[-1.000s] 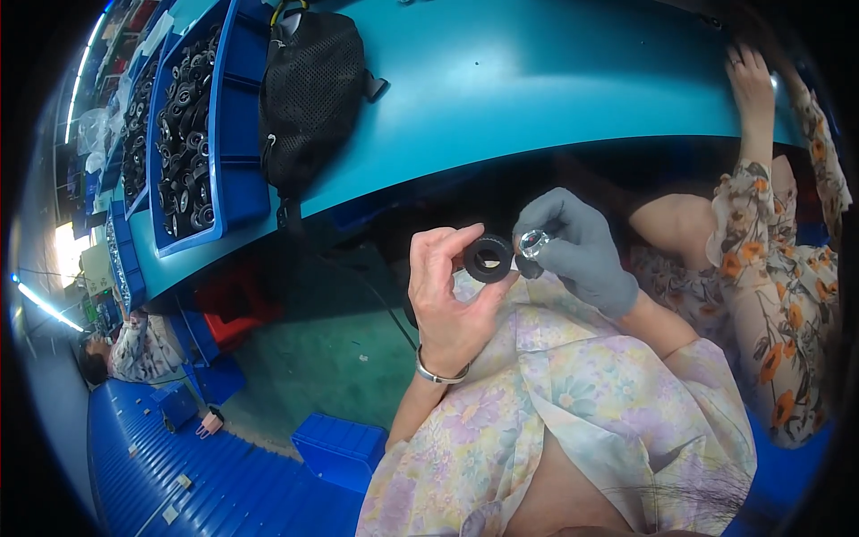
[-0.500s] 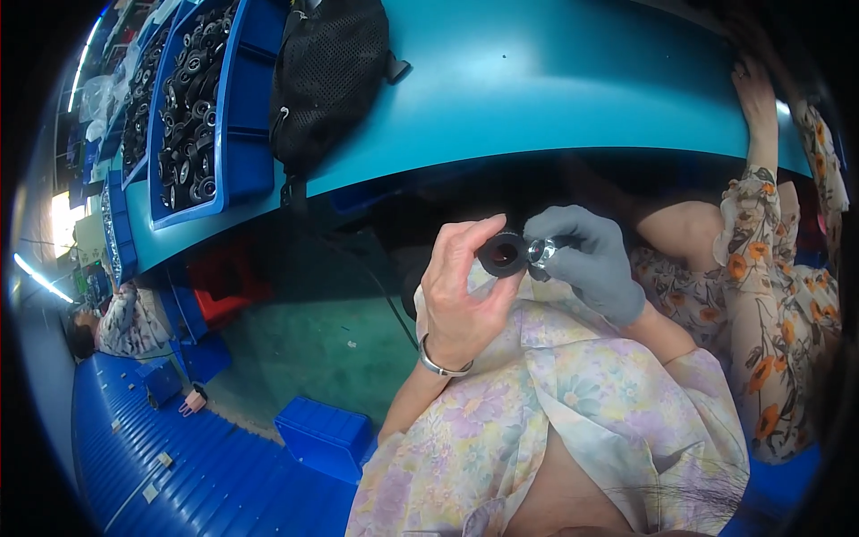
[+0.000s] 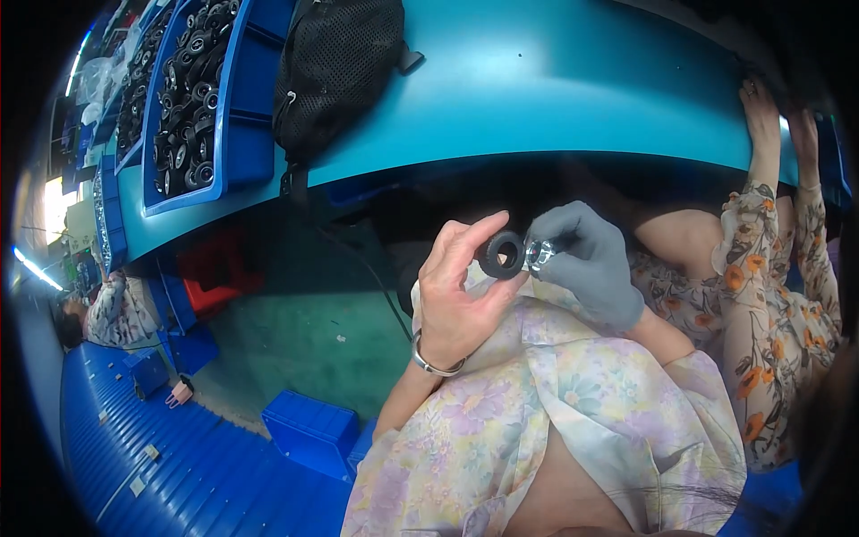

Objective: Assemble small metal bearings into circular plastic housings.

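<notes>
Black ring (image 3: 489,259), 1 piece, tyre-like, held up in front of the lap with its hole facing the camera. Pinched at the rim by the bare left hand (image 3: 449,302): grip curved, parted only by the width of the ring, thumb below and fingers above. Just to the right of the ring, a small shiny clear or silvery piece (image 3: 539,255), level with the hole; impossible to tell whether touching. Held in the grey-gloved right hand (image 3: 591,268), with grip closed around it, fingers folded and thumb tip pressed near. On the left wrist, a silver band (image 3: 433,360). Beneath both hands, a pastel floral garment (image 3: 573,385). Beyond, a glossy turquoise table (image 3: 555,103), bearing a black mesh bag (image 3: 344,76) and, farther left, a blue bin (image 3: 248,139) filled with small black wheels (image 3: 186,121). At the right, in orange-flowered clothing (image 3: 761,295), a co-worker, with 2 hands near the table's edge. Below the table to the left, a red stool (image 3: 216,276) above a green floor (image 3: 295,340). Nearer the lower edge, a blue crate (image 3: 309,428) and a ribbed blue surface (image 3: 179,465).
</notes>
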Motion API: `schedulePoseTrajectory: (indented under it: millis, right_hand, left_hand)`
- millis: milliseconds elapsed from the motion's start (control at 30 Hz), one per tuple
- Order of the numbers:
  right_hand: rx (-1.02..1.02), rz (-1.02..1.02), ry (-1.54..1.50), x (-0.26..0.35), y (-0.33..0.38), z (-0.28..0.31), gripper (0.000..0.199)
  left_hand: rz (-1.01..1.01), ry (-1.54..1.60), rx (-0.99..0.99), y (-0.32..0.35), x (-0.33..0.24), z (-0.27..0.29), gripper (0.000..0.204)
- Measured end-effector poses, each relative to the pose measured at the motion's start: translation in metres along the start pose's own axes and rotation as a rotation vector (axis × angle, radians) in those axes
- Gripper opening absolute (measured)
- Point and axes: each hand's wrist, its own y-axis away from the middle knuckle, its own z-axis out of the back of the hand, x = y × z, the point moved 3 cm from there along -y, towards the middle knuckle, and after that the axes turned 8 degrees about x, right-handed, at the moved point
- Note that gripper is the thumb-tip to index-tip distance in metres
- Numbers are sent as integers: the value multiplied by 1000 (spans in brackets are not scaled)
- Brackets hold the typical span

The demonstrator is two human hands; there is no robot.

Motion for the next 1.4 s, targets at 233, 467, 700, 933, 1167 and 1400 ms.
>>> schedulePoseTrajectory:
  millis: [233, 467, 700, 933, 1167, 1400]
  right_hand:
    - [63, 502, 633, 22, -12, -8, 35]
    - [41, 310, 433, 41, -42, -5, 29]
    - [70, 52, -211, 34, -56, -7, 26]
    - [207, -12, -483, 4, -62, -10, 26]
    - [316, -146, -752, -2, -56, -19, 30]
    - [370, -189, -801, -8, -52, -14, 32]
  left_hand:
    - [-103, -284, -28, -10, -13, 6, 53]
    - [-72, -76, -73, -35, -16, 13, 55]
    - [-128, -23, -83, -38, -15, 23, 50]
    - [-87, 106, -58, -39, -17, 27, 52]
    - [-74, -31, -69, -36, -30, 27, 49]
    - [-65, -59, -73, -32, -34, 21, 45]
